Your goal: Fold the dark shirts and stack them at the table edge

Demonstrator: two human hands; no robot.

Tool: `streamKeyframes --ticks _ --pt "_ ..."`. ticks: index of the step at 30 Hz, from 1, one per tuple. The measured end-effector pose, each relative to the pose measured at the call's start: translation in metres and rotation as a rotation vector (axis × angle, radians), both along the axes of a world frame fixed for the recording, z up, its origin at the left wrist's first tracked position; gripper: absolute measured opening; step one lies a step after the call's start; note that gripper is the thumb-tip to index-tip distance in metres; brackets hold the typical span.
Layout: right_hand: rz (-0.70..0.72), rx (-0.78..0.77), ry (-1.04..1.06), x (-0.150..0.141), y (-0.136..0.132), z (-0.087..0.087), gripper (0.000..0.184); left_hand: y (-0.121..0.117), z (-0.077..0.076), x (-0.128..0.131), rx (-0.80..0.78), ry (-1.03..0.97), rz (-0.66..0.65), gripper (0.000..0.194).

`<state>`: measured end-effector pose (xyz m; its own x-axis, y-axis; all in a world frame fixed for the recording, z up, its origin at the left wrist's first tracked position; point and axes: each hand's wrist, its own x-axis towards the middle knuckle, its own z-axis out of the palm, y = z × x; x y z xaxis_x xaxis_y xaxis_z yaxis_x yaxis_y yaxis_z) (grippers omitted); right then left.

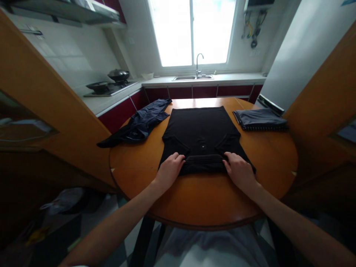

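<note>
A black T-shirt (pixel 201 128) lies spread on the round wooden table (pixel 211 207), its straight hem toward the window. Its near end, with the collar band, is closest to me, and a small light mark shows just beyond that band. My left hand (pixel 170 168) pinches the cloth at the left end of the band. At the opposite end my right hand (pixel 239 168) has thumb and fingers closed on the same shirt. Cloth fans out past both wrists, with creases running in from the sides.
A rumpled dark blue garment (pixel 144 120) hangs partly over the table's left edge. Folded grey and black clothes (pixel 261 119) are stacked at the right. Beyond stand a counter with a sink (pixel 193 78), a stove with a pan (pixel 98 87) and a lidded wok (pixel 119 75).
</note>
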<state>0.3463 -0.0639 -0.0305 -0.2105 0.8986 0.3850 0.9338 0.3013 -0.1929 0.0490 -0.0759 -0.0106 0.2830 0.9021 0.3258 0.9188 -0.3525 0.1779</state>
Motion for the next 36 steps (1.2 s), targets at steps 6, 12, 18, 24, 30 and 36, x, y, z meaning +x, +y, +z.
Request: streamKeyframes --ticks 6,12,18,24,30,36 --pt "0.400 0.085 0.029 -0.016 -0.016 0.003 0.052 -0.023 0.007 0.034 0.045 0.124 -0.389 0.056" --pt "0.564 -0.110 -0.020 -0.012 -0.018 -0.016 0.073 -0.022 -0.010 0.037 -0.140 0.154 -0.474 0.076" --pt "0.482 -0.147 -0.046 0.009 -0.020 -0.016 0.074 -0.024 -0.012 0.006 -0.160 0.173 -0.406 0.078" --pt "0.470 -0.169 -0.050 0.023 -0.022 -0.015 0.078 -0.032 -0.019 -0.020 -0.093 0.249 -0.352 0.076" --pt "0.482 -0.071 -0.024 0.026 -0.027 -0.010 0.076 -0.038 -0.021 -0.024 -0.005 0.263 -0.353 0.077" --pt "0.351 0.120 -0.038 0.041 -0.016 -0.001 0.065 -0.036 -0.010 -0.022 0.095 0.229 -0.304 0.067"
